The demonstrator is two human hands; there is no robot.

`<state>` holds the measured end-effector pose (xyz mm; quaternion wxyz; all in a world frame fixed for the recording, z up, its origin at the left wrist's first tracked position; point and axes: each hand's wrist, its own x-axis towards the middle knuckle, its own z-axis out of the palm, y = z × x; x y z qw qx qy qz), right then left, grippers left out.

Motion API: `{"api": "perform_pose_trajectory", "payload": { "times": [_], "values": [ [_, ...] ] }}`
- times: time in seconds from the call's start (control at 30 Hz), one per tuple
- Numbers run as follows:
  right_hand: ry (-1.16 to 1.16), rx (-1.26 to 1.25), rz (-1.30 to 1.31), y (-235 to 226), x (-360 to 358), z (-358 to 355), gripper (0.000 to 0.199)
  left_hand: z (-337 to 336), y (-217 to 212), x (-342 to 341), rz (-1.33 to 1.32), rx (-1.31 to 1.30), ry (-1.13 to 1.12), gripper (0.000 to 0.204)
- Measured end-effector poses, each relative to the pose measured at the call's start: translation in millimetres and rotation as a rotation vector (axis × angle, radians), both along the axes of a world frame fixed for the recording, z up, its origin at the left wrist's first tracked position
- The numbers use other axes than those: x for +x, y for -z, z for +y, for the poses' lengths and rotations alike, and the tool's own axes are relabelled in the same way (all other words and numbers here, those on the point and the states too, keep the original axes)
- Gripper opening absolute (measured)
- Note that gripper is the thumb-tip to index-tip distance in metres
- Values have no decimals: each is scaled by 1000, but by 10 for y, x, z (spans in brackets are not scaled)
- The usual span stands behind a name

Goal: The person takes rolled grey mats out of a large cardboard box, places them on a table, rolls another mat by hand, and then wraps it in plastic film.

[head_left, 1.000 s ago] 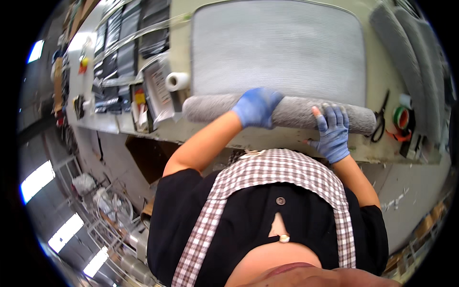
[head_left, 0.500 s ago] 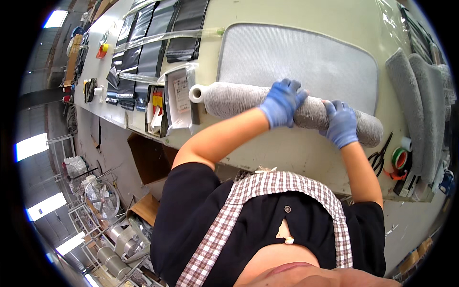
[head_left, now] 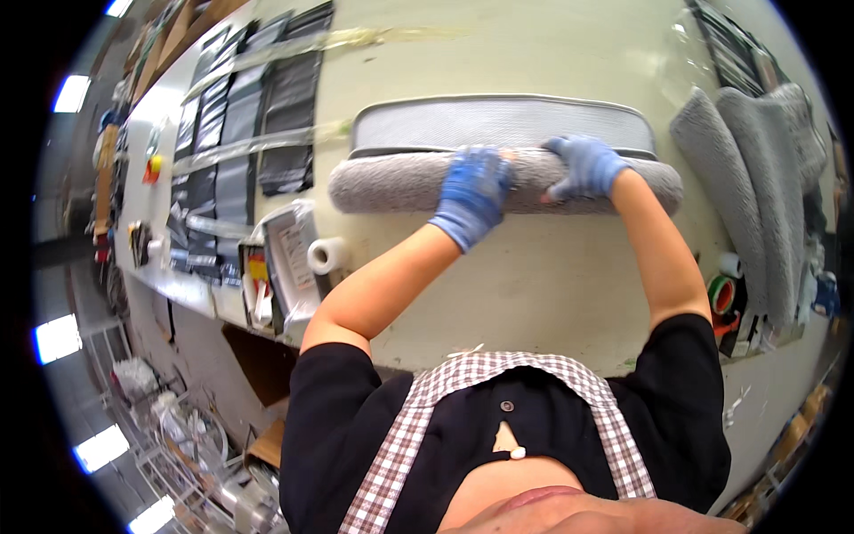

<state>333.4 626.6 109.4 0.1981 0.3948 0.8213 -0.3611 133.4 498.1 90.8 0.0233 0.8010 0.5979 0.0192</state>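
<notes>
Fingers (head_left: 480, 160) curled, left hand (head_left: 471, 198) and right hand (head_left: 589, 167) gripped the part-rolled plush mat (head_left: 387, 185); leftward, an open box (head_left: 275, 283) held a red-and-yellow item (head_left: 257, 268)!

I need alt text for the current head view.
Gloved left hand and right hand rest on a partly rolled grey mat on a pale table. To the left are black plastic sheets and a white roll; to the right, fluffy grey pieces.

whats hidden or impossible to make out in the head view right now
Inner layers of the rolled grey plush mat: head view, hidden by its outer layer.
Plush beneath the left hand and right hand: head view, covered by them.
Inside of the cardboard box: head view, dark beneath the table.
Print on the white label: head view, too small.
</notes>
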Motion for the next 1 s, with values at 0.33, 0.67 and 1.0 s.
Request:
{"api": "perform_pose_trajectory", "payload": {
  "times": [0.33, 0.67, 1.0],
  "values": [
    [-83, 610, 66, -92, -38, -97, 50, 617, -270, -76, -79, -151, -18, 87],
    [198, 489, 606, 8, 1366, -1732, 64, -1559, -169, 491, -130, -306, 220, 79],
    [1078, 759, -681, -427, 4617, -590, 59, -1599, -246, 563, -153, -347, 220, 80]
  ]
}}
